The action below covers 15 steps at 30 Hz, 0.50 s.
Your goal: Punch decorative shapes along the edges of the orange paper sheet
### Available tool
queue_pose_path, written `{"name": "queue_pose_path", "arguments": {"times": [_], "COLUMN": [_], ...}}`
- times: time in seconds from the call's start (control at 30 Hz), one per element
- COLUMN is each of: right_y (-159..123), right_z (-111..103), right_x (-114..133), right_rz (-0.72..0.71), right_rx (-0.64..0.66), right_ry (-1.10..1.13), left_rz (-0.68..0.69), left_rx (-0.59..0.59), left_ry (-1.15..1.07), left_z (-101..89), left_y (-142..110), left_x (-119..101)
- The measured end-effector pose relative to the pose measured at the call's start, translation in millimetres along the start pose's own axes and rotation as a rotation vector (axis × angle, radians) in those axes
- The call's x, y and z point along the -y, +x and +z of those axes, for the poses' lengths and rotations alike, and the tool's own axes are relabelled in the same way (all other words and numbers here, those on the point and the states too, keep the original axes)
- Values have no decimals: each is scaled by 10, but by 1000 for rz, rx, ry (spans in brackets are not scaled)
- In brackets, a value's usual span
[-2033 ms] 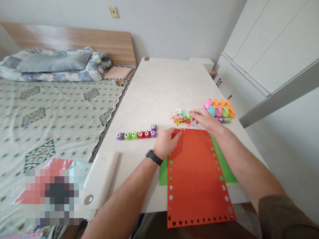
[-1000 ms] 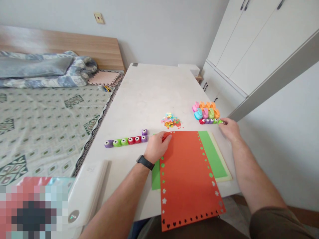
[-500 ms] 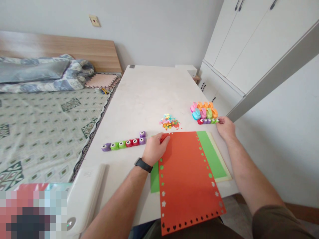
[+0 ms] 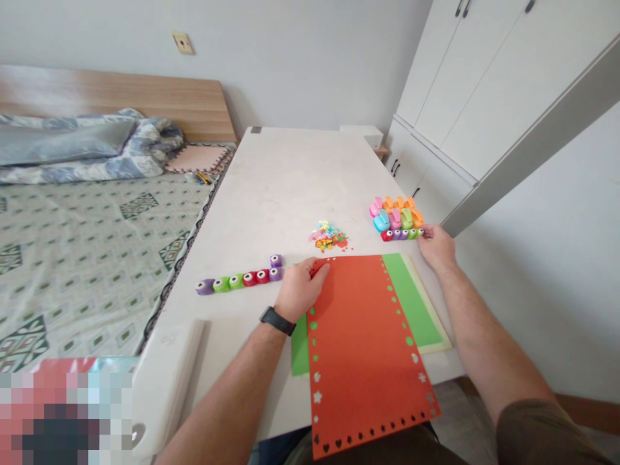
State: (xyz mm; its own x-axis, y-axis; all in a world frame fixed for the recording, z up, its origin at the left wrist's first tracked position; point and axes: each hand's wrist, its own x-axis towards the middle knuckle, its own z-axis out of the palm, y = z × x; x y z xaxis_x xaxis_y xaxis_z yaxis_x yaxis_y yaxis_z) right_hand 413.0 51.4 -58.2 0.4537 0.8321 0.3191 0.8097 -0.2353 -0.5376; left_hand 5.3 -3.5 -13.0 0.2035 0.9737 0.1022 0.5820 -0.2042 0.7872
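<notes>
In the head view, my left hand (image 4: 303, 284) pinches the top left corner of a red-orange sheet of paper (image 4: 358, 336). Small cut-out shapes such as hearts, stars and flowers line the sheet's edges. My right hand (image 4: 437, 248) is closed at the right end of a row of small paper punches, its fingertips on a green paper punch (image 4: 420, 233). Beside that one stand a red punch (image 4: 386, 236) and several purple and green ones. Under the orange sheet lies green paper (image 4: 417, 310). A heap of coloured paper cut-outs (image 4: 329, 236) lies beyond the sheet's top edge.
Larger lever punches (image 4: 395, 219) in pink, orange, blue and green stand behind the small row. Another row of small punches (image 4: 249, 278) is left of my left hand. A long white device (image 4: 169, 381) lies at the table's (image 4: 290, 181) left edge, beside a bed (image 4: 87, 258).
My right hand has carried the green punch from beside the cut-outs rightward to the end of the small row. My left hand stays on the sheet's corner. The view has turned right.
</notes>
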Motion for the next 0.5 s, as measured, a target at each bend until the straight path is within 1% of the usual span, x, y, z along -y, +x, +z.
{"name": "queue_pose_path", "arguments": {"times": [0.23,0.5], "right_y": [-47,-66], "right_z": [-29,-7], "right_x": [66,60], "right_rz": [-48,-63], "right_rx": [16,-2], "right_ry": [-71,-67], "left_rz": [5,9], "left_rx": [-1,-3], "left_ry": [9,8], "left_z": [7,14], "left_y": [8,-2], "left_x": [5,9]}}
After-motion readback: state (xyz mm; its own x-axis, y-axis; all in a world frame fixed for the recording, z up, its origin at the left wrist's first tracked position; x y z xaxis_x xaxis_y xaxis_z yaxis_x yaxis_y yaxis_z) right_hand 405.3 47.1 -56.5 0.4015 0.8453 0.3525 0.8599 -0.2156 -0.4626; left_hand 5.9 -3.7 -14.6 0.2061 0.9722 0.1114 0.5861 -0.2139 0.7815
